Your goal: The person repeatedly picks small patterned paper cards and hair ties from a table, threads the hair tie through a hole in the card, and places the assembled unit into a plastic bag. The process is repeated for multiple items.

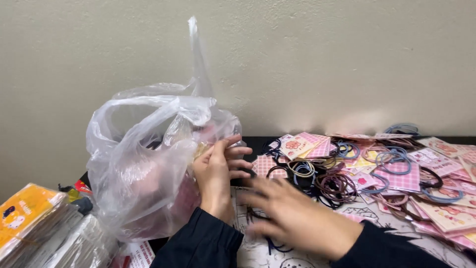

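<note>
A clear plastic bag point(144, 164) stands at the left with pinkish items inside. My left hand point(218, 171) rests against the bag's right side, fingers curled on the plastic. My right hand point(292, 213) hovers flat and blurred over the table, fingers spread toward the left, above some dark hair ties point(270, 243). It holds nothing that I can see. To its right lies a heap of hair ties point(337, 183) in brown, blue, black and cream.
Pink and yellow cards point(406, 178) with hair ties cover the right of the table. A stack of packets with orange fronts point(25, 213) lies at the lower left. A beige wall point(322, 64) stands close behind.
</note>
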